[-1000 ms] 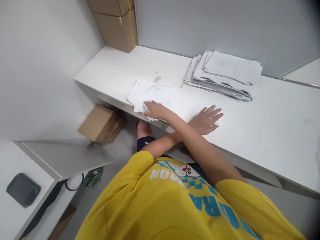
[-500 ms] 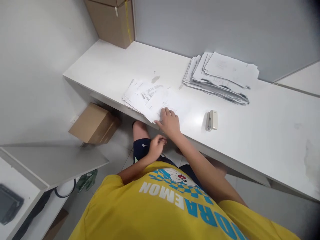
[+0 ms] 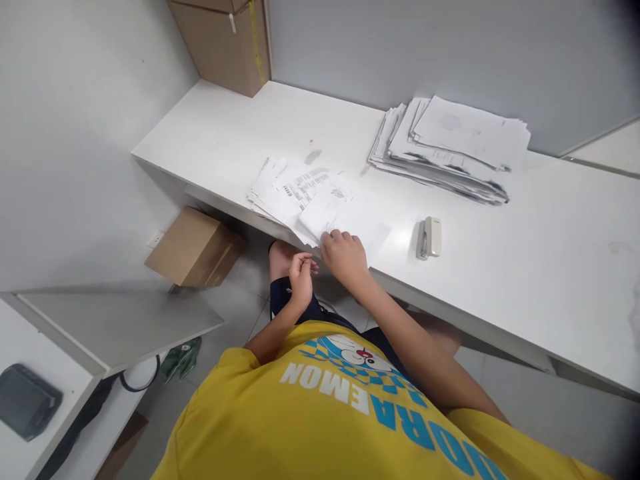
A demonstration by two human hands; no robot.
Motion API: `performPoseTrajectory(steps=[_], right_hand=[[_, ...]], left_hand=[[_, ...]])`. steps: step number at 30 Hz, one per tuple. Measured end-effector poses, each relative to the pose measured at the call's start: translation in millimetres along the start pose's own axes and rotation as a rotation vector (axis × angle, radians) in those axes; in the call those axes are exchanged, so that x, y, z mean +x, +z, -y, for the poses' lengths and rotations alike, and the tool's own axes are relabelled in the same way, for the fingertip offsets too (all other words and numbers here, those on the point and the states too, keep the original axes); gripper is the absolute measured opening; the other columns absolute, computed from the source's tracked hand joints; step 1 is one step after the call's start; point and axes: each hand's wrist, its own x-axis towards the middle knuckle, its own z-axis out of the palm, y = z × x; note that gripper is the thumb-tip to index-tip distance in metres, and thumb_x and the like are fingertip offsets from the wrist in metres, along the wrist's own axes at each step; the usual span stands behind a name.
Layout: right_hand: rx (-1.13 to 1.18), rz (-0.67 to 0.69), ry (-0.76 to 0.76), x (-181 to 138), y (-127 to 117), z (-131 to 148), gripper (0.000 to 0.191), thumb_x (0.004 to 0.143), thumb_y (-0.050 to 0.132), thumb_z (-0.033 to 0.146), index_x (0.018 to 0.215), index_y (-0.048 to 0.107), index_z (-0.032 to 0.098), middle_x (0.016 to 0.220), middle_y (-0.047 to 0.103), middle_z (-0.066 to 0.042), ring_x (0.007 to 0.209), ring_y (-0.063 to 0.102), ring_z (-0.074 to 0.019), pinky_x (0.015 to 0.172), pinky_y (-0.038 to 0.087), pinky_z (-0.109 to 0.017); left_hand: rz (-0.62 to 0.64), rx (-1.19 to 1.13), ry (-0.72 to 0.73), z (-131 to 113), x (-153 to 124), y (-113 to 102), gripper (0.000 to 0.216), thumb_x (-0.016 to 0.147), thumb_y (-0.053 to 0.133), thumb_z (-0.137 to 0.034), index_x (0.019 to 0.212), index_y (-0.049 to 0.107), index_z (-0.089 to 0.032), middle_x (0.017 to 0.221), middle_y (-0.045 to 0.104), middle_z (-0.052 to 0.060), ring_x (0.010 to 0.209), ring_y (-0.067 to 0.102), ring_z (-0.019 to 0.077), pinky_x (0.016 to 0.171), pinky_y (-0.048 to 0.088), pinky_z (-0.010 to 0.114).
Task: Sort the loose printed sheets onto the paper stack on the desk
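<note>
A loose spread of papers (image 3: pixel 305 193) lies at the near edge of the desk (image 3: pixel 500 267), toward its left end. The right hand (image 3: pixel 345 257) is laid on their near corner, its curled fingers (image 3: pixel 334 236) pressed on the top sheet. The left hand (image 3: pixel 301 273) is held just below the edge, fingers loosely curled, holding nothing visible. A stapler (image 3: pixel 429 237) lies to the right, apart.

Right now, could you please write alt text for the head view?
A person's right hand presses a small fanned stack of papers at a white desk's near edge, left hand just below it; a stapler and taller paper pile lie beyond.
</note>
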Motion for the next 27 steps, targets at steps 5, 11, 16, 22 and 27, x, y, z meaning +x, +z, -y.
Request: performPoseTrajectory(steps=[5,11,16,22,27], right_hand=[[0.014,0.008,0.032,-8,-6,-12,0.029,0.096,0.036,0.015,0.093,0.065,0.014,0.09,0.066,-0.014,0.08,0.058,-0.0241,0.068,0.03,-0.034],[0.156,-0.128,0.227,-28,-12,-25,0.036,0.101,0.032,0.027,0.093,0.066,0.017,0.084,0.065,-0.009,0.064,0.054,-0.0181,0.057,0.022,-0.031],[0.217,-0.237,0.3,-61,-5,-36,0.037,0.101,0.033,0.03,0.094,0.067,0.018,0.082,0.065,-0.008,0.066,0.055,-0.0189,0.056,0.025,-0.03],[0.167,-0.199,0.247,-72,0,-46,0.037,0.099,0.034,0.028,0.094,0.07,0.018,0.079,0.066,-0.01,0.073,0.059,-0.0237,0.064,0.036,-0.033],[0.179,-0.204,0.104,-72,17,-56,0.042,0.1,0.038,0.042,0.126,0.062,0.02,0.135,0.06,-0.016,0.127,0.051,-0.0333,0.103,0.039,-0.05]], left_hand=[[-0.009,0.347,0.261,-7,-7,-2,0.024,0.095,0.044,-0.037,0.1,0.058,-0.02,0.089,0.067,0.008,0.084,0.068,0.0189,0.074,0.057,0.032],[0.182,1.139,0.776,-43,29,-14,0.04,0.095,0.048,-0.024,0.134,0.057,-0.018,0.146,0.055,0.015,0.14,0.046,0.0323,0.117,0.033,0.053],[0.203,1.269,0.885,-50,55,-24,0.031,0.095,0.042,-0.013,0.113,0.067,-0.017,0.125,0.07,0.011,0.125,0.06,0.0301,0.112,0.041,0.05],[0.259,1.327,0.911,-58,52,-28,0.021,0.087,0.051,-0.008,0.098,0.065,-0.019,0.119,0.07,0.012,0.121,0.06,0.0301,0.099,0.05,0.043],[0.265,1.167,1.013,-67,47,-39,0.014,0.095,0.049,-0.021,0.095,0.063,-0.022,0.099,0.072,0.009,0.1,0.068,0.0239,0.093,0.051,0.039]])
